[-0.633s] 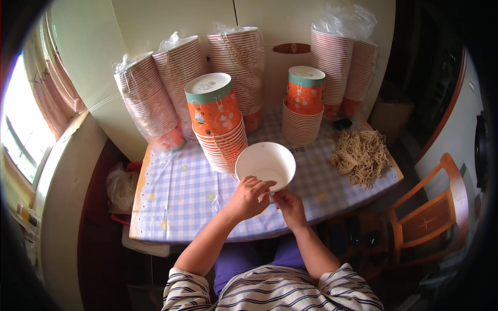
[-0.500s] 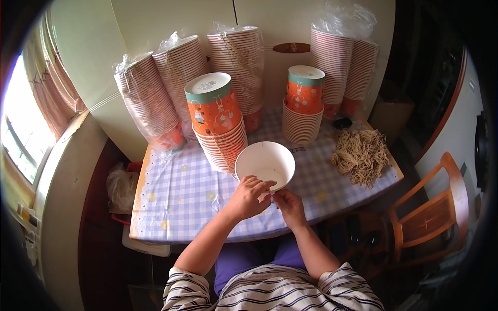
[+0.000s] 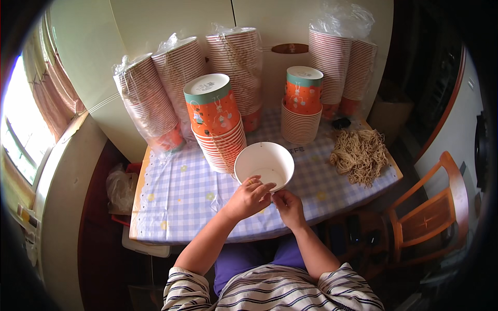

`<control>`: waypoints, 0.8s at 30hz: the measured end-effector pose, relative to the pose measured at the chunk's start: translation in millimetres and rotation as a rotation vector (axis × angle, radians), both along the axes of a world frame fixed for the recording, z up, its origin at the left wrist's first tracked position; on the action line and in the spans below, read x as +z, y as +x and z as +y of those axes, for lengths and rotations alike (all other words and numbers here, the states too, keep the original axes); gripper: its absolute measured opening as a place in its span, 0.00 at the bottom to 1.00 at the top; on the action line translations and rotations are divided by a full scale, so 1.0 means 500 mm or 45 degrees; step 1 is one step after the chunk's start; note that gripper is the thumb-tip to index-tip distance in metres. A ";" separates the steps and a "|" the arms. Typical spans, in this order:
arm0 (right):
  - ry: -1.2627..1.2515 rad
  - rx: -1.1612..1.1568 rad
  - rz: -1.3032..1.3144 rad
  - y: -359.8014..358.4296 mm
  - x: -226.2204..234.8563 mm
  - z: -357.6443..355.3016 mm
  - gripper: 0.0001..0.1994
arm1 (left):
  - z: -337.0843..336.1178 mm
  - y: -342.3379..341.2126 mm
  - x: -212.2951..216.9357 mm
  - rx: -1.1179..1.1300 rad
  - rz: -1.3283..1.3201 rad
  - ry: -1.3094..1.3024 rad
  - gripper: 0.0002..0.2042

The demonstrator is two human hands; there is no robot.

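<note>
A white-lined paper bucket (image 3: 265,160) stands with its mouth up at the table's near middle, a small dark hole showing by its far rim. My left hand (image 3: 249,198) grips the bucket's near rim, fingers reaching over the edge into the opening. Just right of it, my right hand (image 3: 288,207) is closed in a pinch against the outside of that rim. Whatever lies between its fingertips is too small to make out. Left of the bucket rises an upturned stack of orange and green paper buckets (image 3: 215,122). A heap of tan twine (image 3: 360,155) lies at the right.
A second stack of paper buckets (image 3: 302,103) stands farther back. Several tall bucket stacks in clear plastic (image 3: 145,98) line the back edge. A small black item (image 3: 341,123) sits by the twine. The checked tablecloth (image 3: 181,207) covers the table; a wooden chair (image 3: 428,217) is at right.
Both hands stay at the near rim, with only slight finger movement. The whole view has shifted a little; the bucket and stacks keep their places.
</note>
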State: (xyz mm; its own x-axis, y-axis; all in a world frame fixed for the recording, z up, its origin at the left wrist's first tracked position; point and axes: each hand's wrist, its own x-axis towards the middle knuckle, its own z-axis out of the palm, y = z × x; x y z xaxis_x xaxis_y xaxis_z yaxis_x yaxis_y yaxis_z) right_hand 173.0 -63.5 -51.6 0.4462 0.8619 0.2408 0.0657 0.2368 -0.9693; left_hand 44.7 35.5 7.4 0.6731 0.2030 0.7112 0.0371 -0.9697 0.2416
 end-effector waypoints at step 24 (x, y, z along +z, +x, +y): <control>-0.025 -0.179 0.111 0.178 0.007 0.010 0.14 | 0.051 -0.099 0.057 0.359 0.204 0.004 0.05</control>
State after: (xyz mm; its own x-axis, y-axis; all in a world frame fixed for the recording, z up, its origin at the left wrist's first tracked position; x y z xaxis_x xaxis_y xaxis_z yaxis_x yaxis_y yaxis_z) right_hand 262.2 -58.3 -48.3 0.5811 0.7937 0.1798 0.0122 0.2124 -0.9771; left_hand -4.8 60.9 36.1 0.6942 0.3951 0.6016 0.3416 -0.9166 0.2078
